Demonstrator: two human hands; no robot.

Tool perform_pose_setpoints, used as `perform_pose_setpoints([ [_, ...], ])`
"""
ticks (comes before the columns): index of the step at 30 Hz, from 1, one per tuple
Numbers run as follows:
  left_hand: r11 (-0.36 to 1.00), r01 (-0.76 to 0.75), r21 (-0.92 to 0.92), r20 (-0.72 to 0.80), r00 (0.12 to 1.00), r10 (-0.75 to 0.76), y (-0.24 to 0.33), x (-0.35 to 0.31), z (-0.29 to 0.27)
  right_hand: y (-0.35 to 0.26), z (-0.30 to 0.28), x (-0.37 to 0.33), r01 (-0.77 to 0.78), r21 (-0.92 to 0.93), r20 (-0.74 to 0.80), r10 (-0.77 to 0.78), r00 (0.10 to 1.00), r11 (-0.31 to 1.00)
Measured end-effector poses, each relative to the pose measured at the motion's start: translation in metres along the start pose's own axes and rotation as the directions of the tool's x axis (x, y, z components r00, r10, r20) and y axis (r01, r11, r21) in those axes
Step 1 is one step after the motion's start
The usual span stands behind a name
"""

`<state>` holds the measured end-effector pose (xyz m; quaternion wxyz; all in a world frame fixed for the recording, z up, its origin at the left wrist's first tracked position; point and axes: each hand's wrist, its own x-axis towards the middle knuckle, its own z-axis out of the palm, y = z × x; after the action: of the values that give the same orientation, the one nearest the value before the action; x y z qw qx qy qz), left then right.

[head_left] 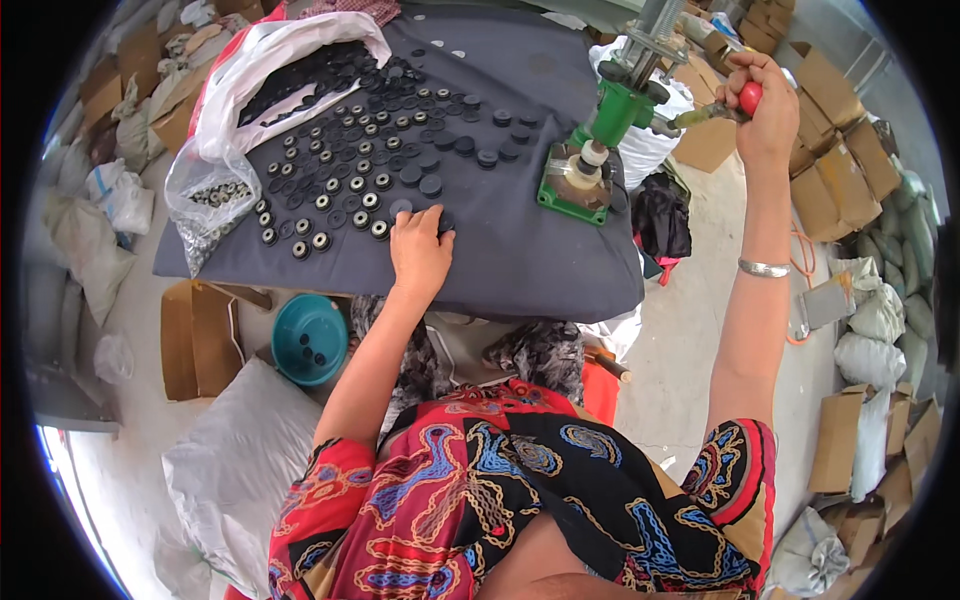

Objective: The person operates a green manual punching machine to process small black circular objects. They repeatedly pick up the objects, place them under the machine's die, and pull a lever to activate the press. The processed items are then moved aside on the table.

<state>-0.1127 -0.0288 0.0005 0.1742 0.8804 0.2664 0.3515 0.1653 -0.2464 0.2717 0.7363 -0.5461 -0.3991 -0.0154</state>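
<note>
My right hand point(768, 108) is raised and wrapped round the red knob point(750, 97) at the end of a lever point(700, 116). The lever belongs to a green hand press point(613, 115) at the right of the table. On the press base sits a pale round die point(588, 165). Near the table's front edge, my left hand point(420, 252) has its thumb and fingers closed about a black disc point(446, 222), partly hidden by the fingers. Beyond it lie many loose black discs point(430, 186), several with metal ring centres point(370, 200).
A white sack point(228, 100) spills black parts at the table's far left. A clear bag of small metal parts point(205, 215) hangs by the left edge. Below are a teal basin point(283, 335), a cardboard box point(195, 340) and a large white sack point(240, 470). Cartons point(845, 185) line the right.
</note>
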Motion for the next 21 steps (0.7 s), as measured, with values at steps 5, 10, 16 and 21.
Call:
perform_pose_setpoints([
  [5,0.98,-0.043,-0.193,-0.068,0.997,0.03,0.016,0.01,0.007,0.002,-0.001,0.002,0.022,0.017,-0.031,-0.022,0.999,1.0],
  [10,0.91,-0.075,-0.407,0.037,0.995,0.098,0.078,0.056,0.032,0.001,0.003,0.002,0.017,0.01,-0.025,-0.017,1.0,1.0],
  [16,0.912,-0.131,-0.387,0.138,0.97,0.198,0.103,0.105,0.086,0.0,0.005,0.001,0.006,0.028,-0.025,-0.005,1.0,1.0],
  [21,0.937,-0.198,-0.287,0.187,0.948,0.258,0.108,0.122,0.113,0.0,0.005,0.0,0.034,0.013,-0.02,-0.033,0.999,0.999],
])
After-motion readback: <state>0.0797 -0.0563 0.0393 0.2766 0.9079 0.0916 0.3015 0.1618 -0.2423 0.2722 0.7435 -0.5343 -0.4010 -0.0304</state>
